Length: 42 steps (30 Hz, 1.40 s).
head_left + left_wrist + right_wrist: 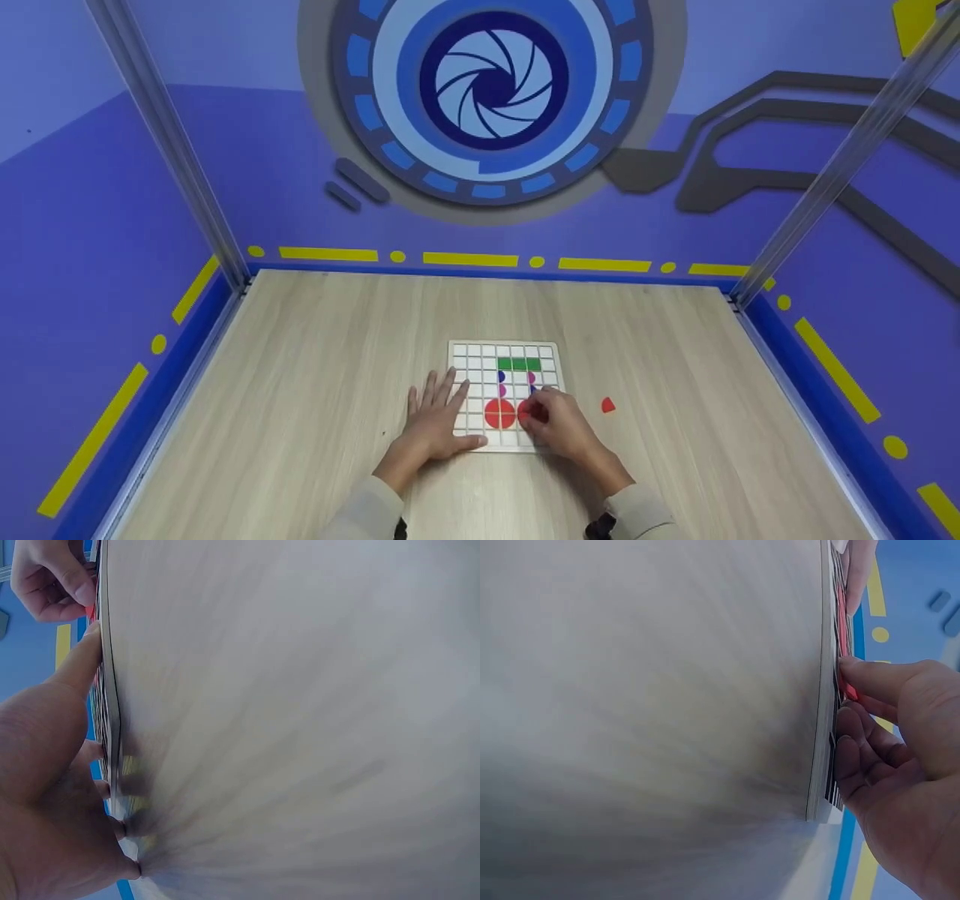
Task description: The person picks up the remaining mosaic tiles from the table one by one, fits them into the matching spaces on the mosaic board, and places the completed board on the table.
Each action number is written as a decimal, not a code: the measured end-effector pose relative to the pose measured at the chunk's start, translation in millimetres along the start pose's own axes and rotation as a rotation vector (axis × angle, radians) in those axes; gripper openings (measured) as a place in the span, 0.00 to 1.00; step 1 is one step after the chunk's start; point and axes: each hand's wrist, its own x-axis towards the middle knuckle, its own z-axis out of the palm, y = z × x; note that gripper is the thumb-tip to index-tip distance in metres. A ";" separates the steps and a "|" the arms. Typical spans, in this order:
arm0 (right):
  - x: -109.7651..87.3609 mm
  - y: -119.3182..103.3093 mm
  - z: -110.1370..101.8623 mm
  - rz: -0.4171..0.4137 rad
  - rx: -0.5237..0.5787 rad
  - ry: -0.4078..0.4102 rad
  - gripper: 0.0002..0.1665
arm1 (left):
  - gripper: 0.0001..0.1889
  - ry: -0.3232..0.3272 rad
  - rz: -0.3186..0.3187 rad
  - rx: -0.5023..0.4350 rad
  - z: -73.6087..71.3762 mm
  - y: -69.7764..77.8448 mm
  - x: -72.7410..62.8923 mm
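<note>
A white gridded board [474, 351] lies on the wooden table. My left hand [435, 426] spreads its fingers over the board's left side, with the thumb along the near edge. Low on the grid, near its right side, my right hand [564, 427] pinches a red piece [850, 691] between thumb and forefinger, at a partly covered red shape. To the left of that is a red disc [495, 415] made of quarter pieces. Above sit a green strip [519, 364] and small blue and magenta half-round pieces [502, 390]. The right hand hides the board's lower right corner.
One loose red quarter-round piece [607, 406] lies on the table [337, 337] to the right of the board. Blue printed walls [255, 172] with metal corner posts [184, 150] enclose the table at the back and sides.
</note>
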 end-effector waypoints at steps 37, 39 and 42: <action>-2.5 0.1 -2.6 0.010 -0.026 -0.007 0.07 | 0.54 0.011 0.006 0.020 -0.2 -1.4 1.2; -3.7 0.4 -8.2 0.027 -0.018 -0.004 0.08 | 0.54 0.014 0.009 0.021 0.2 -1.8 1.2; -5.9 4.6 -22.9 0.090 0.001 0.031 0.09 | 0.55 0.009 -0.001 0.015 7.0 -5.8 3.9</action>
